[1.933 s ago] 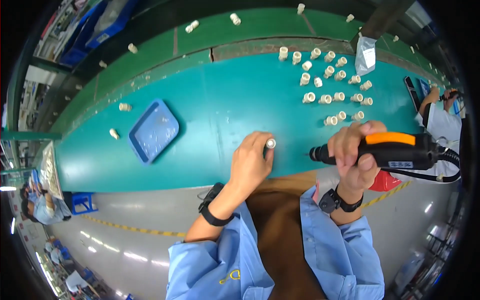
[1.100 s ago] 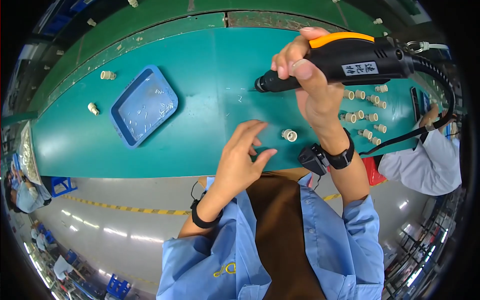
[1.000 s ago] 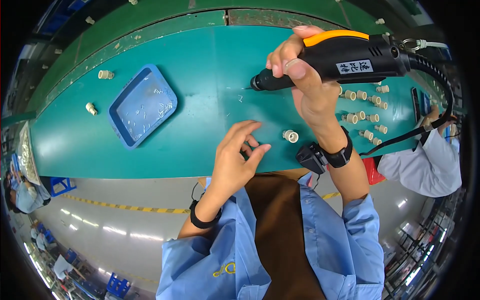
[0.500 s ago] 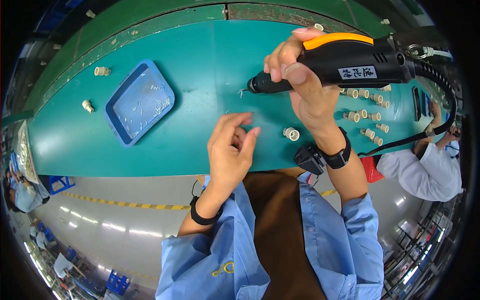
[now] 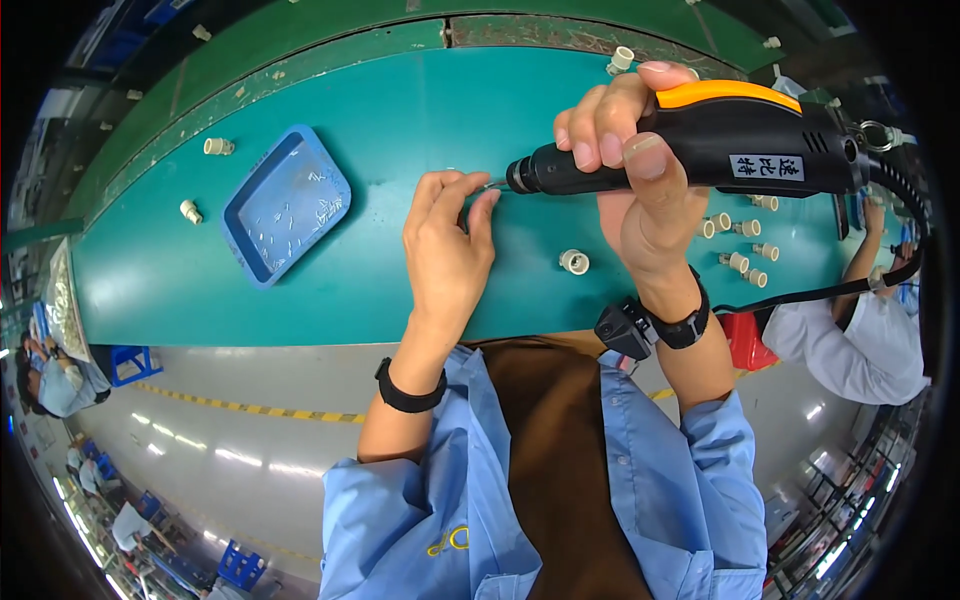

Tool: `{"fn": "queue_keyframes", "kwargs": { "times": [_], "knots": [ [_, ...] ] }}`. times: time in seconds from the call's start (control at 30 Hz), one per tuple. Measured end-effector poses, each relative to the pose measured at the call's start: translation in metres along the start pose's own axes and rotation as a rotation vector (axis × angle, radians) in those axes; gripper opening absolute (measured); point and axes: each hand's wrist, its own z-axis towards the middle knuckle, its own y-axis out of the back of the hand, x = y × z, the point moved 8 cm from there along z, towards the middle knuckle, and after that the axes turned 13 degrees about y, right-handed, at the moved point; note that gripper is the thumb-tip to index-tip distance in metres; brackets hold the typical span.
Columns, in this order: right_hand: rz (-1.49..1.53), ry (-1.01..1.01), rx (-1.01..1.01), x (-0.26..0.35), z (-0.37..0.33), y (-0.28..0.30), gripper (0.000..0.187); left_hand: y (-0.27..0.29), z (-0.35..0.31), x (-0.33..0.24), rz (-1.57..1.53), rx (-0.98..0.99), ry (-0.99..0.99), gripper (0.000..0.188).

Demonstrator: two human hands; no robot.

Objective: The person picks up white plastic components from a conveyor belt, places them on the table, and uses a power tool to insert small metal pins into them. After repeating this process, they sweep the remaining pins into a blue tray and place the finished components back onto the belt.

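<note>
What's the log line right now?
right hand: holding black-and-orange corded tool | left hand: near its tip | beige cylindrical fitting: on green table

A grey floor point(image 5: 230, 375), crossed by striped tape point(image 5: 260, 409), reflects white light point(image 5: 238, 457). A blue stool point(image 5: 131, 366) stands by the green table point(image 5: 330, 310); racks point(image 5: 862, 500) fill the lower right.

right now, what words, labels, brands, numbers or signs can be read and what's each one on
White label on the black-and-orange power tool: a line of dark printed characters, sharp, but I don't copy out print.
Yellow stitching on the blue shirt: bent by folds, not readable as a whole.
Elsewhere: nothing large or sharp enough to read.
</note>
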Motion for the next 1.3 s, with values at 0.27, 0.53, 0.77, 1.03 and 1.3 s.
{"fn": "queue_keyframes", "kwargs": {
  "times": [0.27, 0.53, 0.77, 1.03, 1.3],
  "knots": [
    [0.021, 0.023, -0.027, 0.015, -0.001, 0.011, 0.044, -0.006, -0.006, 0.003, -0.020, -0.040, -0.108, 0.008],
    [-0.018, 0.065, -0.023, 0.030, -0.001, 0.027, 0.044, -0.005, -0.009, 0.004, -0.013, -0.064, -0.106, 0.007],
    [0.027, 0.099, -0.082, 0.035, -0.005, 0.039, 0.050, -0.004, -0.006, 0.005, 0.108, -0.048, -0.070, 0.011],
    [-0.055, 0.037, -0.054, 0.047, -0.006, 0.037, 0.045, 0.003, -0.010, 0.002, 0.067, 0.019, 0.011, 0.006],
    [0.102, 0.100, 0.097, 0.068, 0.000, 0.023, 0.049, 0.001, -0.030, -0.027, -0.125, 0.073, -0.160, 0.012]
  ]
}}
